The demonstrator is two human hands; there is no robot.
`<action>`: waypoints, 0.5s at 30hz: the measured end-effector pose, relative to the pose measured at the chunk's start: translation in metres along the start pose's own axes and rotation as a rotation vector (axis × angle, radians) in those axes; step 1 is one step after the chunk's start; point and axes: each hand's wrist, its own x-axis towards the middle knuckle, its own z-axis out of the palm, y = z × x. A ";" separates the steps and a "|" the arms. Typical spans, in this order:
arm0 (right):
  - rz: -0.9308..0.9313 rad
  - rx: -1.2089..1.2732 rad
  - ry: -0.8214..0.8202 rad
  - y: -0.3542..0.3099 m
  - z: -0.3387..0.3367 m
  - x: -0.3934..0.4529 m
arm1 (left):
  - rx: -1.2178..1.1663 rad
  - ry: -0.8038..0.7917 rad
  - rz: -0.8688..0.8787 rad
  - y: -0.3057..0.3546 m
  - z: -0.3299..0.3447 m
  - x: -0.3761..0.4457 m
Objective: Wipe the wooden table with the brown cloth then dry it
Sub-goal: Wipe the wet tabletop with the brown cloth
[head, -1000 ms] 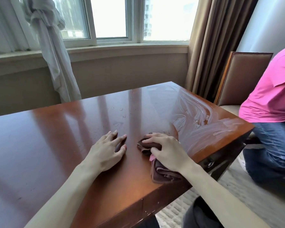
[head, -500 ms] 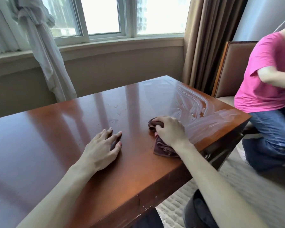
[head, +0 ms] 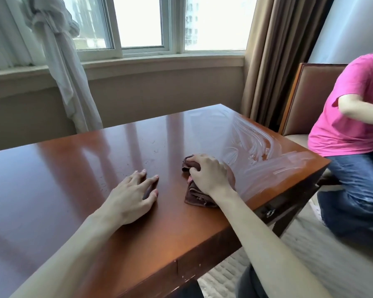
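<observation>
1. Glossy reddish-brown wooden table (head: 52, 179): near edge runs just below both forearms, with bare dry surface stretching left.
2. Left hand (head: 130, 197) rests flat, fingers straight and spread, holding nothing.
3. Right hand (head: 210, 176) curls its fingers round the bunched brown cloth (head: 195, 195), pressing it down mid-table.
4. Wet streaks (head: 256, 151) reach the right corner; an overlong stroke there might carry the cloth off the edge, toward the seated person in pink (head: 349, 108).

head cam | looks forward-down | close over wooden table (head: 73, 173) | single view
</observation>
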 end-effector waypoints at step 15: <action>-0.068 0.057 -0.006 0.048 -0.046 -0.072 | 0.124 0.052 0.066 0.077 0.030 0.011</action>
